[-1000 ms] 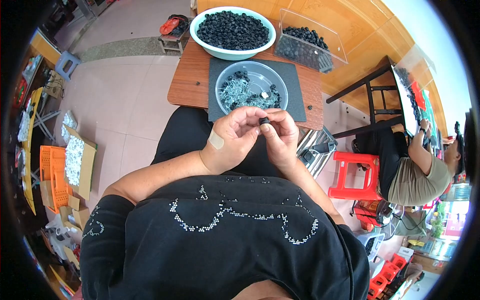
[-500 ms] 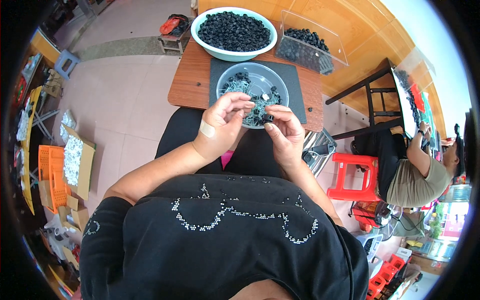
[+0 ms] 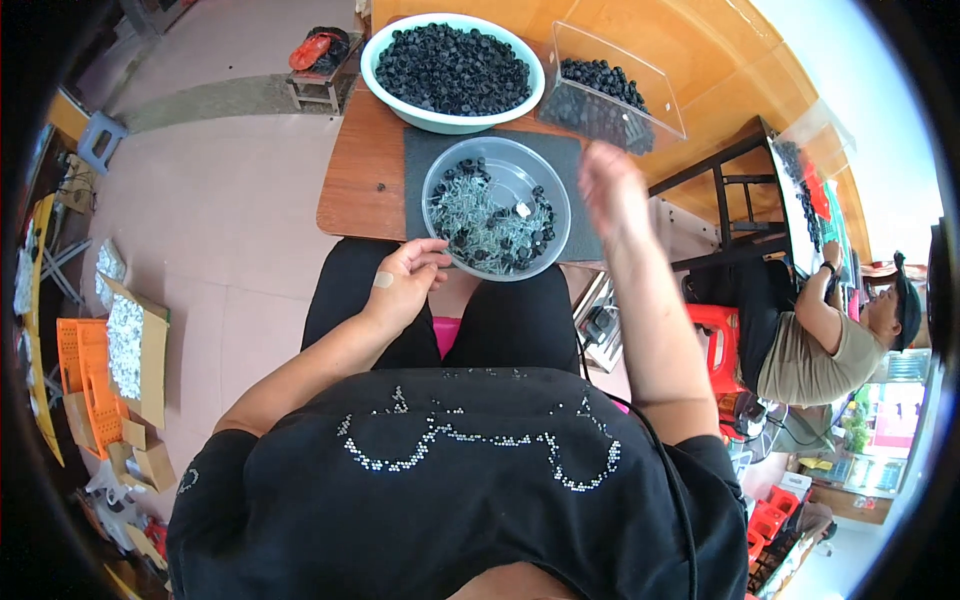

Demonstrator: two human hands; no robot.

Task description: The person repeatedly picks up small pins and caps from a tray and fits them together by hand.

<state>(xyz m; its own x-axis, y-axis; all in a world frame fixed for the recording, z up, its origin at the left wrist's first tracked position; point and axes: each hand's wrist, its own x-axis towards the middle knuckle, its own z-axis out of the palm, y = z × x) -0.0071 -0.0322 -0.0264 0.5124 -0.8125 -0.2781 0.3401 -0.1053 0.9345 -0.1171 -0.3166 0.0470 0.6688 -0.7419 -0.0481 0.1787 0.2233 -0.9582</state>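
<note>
My left hand (image 3: 408,270) is at the near left rim of a clear round bowl (image 3: 555,245), fingers loosely bent and apart, with nothing seen in them. Inside the bowl lie a heap of thin pale greenish pieces (image 3: 470,215), several small black round parts (image 3: 541,225) and a small white piece (image 3: 522,209). My right hand (image 3: 614,185) is off the right side of the bowl, below the clear box (image 3: 660,125). Motion smears its fingers, so whether it holds anything cannot be made out.
The bowl stands on a dark mat (image 3: 420,165) on a wooden table (image 3: 350,190). Behind it is a pale green basin (image 3: 372,75) full of black round parts; the clear box also holds black parts. Near a red stool (image 3: 722,340), another person (image 3: 825,350) works at the right.
My hands have parted from above the bowl. The right hand, which held a small black part, has swung right toward the clear box; the left has drawn back to the bowl's left rim.
</note>
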